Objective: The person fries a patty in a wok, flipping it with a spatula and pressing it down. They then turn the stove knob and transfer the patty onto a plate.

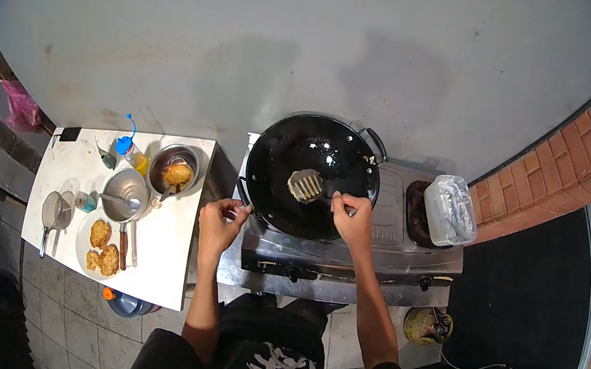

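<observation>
A black wok (271,208) with dark, shiny liquid in it sits on the stove. My right hand (351,216) is closed around the handle of a slotted spatula (306,186), held over the middle of the wok. The spatula's slotted head looks pale, and most of its handle is hidden by my fingers. At the wok's left side, my left hand (221,224) has its fingers pinched at the lower end of the loop handle (242,189). The opposite loop handle (376,142) is free.
Left, a white table (168,257) holds a plate (84,250) of fried pieces, a pot (123,186), a bowl (188,158) with a fried piece, a strainer (52,209) and an oil bottle (131,151). A foil-covered container (451,212) stands right of the wok; a gas cylinder (427,326) is below.
</observation>
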Tool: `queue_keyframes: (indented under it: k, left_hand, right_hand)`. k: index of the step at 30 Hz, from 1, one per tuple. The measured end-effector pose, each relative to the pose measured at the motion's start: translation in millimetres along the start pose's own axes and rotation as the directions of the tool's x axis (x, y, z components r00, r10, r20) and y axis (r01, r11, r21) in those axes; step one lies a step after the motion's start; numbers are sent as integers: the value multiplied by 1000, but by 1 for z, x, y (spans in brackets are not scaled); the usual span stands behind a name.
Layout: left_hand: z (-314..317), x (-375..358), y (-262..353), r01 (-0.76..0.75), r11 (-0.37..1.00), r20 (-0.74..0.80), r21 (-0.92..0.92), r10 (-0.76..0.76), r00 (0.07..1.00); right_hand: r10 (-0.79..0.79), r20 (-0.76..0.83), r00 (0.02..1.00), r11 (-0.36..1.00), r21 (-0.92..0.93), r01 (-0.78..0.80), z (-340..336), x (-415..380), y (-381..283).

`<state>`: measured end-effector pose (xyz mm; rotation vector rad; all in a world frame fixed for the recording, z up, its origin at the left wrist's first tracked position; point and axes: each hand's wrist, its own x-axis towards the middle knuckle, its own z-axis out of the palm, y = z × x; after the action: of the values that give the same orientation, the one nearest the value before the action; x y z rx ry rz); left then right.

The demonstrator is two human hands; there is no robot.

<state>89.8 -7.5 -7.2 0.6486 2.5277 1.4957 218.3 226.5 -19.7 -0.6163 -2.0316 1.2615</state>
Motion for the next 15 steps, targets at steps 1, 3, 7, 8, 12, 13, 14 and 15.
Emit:
queue_keyframes:
  k: [1,3,7,8,12,13,14,15]
  left_hand:
    - [1,0,-2,1,1000,3,-2,-1,1000]
    - [2,2,-6,-1,1000,1,-22,2,1000]
    - [1,0,-4,-27,1000,-14,-1,27,1000]
    - [1,0,-5,-26,1000,-7,1,26,1000]
    - [1,0,-2,-12,1000,-20,0,12,1000]
    - [1,0,0,-19,1000,-20,-2,19,1000]
    - [2,0,0,-18,1000,-22,-6,18,1000]
    - [2,-1,0,-18,1000,-34,-5,18,999]
  right_hand:
    - [9,-5,1000,1000,-18,-9,1,-3,4]
    - [-29,-48,998,999,-14,29,6,-6,6]
    - [19,-76,997,1000,10,-19,10,-9,3]
    - [41,-83,996,999,21,-39,10,-10,4]
    - [-1,-59,998,1000,29,3,9,-6,1]
    - [-16,-53,998,1000,16,17,7,-6,2]
    - [-30,-47,998,1000,3,31,6,-6,2]
    - [-30,-45,999,1000,2,30,5,-6,5]
